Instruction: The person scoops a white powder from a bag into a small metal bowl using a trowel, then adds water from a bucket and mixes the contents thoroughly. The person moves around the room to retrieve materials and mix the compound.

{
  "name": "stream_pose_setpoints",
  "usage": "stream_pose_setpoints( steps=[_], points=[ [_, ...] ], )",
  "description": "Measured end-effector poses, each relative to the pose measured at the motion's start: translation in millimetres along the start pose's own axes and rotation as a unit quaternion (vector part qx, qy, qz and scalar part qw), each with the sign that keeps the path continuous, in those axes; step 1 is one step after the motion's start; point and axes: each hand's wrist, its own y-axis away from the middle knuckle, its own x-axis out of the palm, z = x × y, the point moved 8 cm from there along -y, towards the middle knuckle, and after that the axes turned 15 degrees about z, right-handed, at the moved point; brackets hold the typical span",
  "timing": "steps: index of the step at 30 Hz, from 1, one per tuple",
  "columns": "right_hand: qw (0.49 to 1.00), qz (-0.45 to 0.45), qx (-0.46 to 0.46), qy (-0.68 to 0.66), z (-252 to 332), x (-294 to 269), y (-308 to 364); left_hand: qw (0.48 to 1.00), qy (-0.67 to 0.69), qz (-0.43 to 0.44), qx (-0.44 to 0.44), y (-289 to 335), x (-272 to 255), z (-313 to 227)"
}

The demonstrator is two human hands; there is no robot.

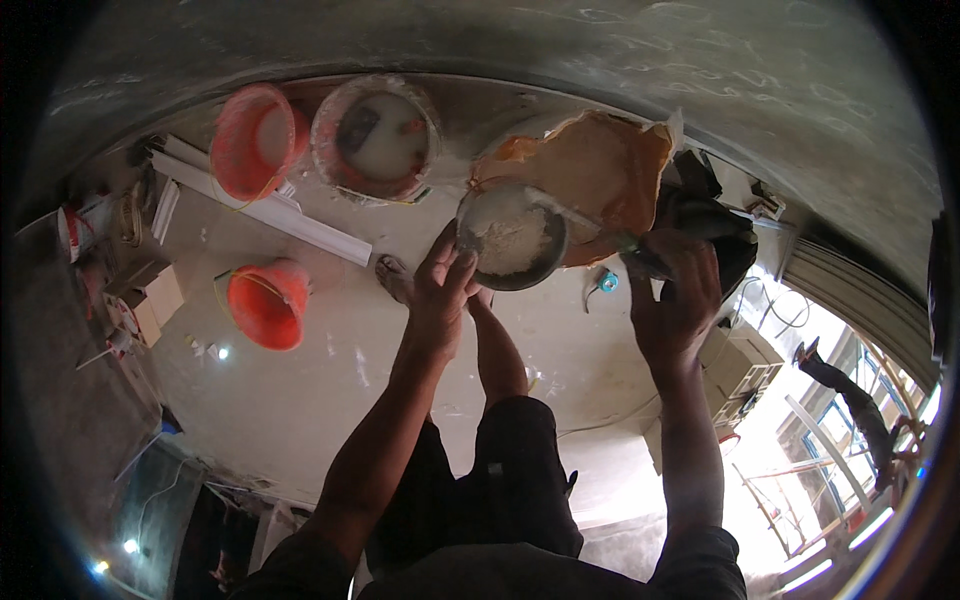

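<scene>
My left hand (441,290) grips the near left rim of a dark round bowl (522,283) and holds it up above the floor. Pale, lumpy powder (515,243) lies inside, with a smooth greyish patch on its far left side. In my right hand (682,295) is the dark handle of a long tool (568,213), whose light, narrow shaft or blade slants left over the bowl's far rim. Blur hides the exact shape of its tip. Just beyond the bowl stands a torn-open, orange-lined bag (612,165) of brownish powder.
Two red buckets (268,305) (258,145) and a whitish-coated bucket (335,120) of cloudy water stand left. White trim strips (310,232) lie between them. A blue tape roll (608,281) is near the bag; black bags (715,225) and boxes (740,365) are at right. A grey wall (480,40) rises ahead.
</scene>
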Motion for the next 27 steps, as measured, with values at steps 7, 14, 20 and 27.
stream_pose_setpoints(
  steps=[7, 14, 20, 27],
  points=[
    [0.94, 0.242, 0.146, 0.189, -37, 53, -28, 0.999, 0.013, -0.005, 0.038, 27, -20, -9],
    [0.914, 0.341, 0.078, 0.203, -83, 220, -76, 0.998, 0.036, -0.014, 0.042, 41, -42, -3],
    [0.883, 0.438, 0.071, 0.153, -87, 262, -77, 0.997, 0.051, -0.014, 0.059, 46, -45, -1],
    [0.928, 0.372, 0.02, 0.019, -94, 239, -51, 0.997, 0.051, -0.016, 0.053, 44, -39, -2]
  ],
)
